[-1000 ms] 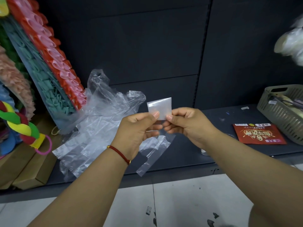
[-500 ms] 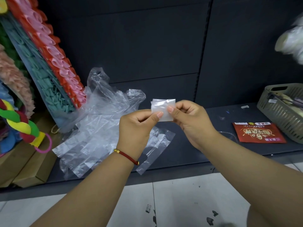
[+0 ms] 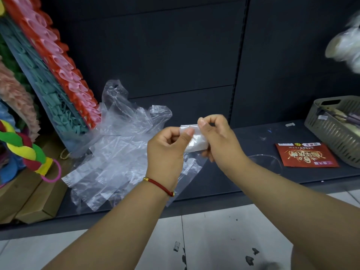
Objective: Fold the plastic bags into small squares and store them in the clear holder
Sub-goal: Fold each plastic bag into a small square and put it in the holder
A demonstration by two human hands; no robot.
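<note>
Hands meet above a dark shelf (image 3: pixel 243 178), sharing one small folded plastic bag (image 3: pixel 195 141). The left hand (image 3: pixel 165 151) pinches the bag's left end with its thumb on top, fingers curled. The right hand (image 3: pixel 218 139) pinches the upper right edge, fingers curled round it. The folded bag's long axis runs from upper left down to lower right, tilted. Behind and below the hands, a loose pile of clear bags (image 3: pixel 116 152) lies on the shelf. A red packet (image 3: pixel 305 154) and a grey basket (image 3: pixel 335 131) sit at the right.
</note>
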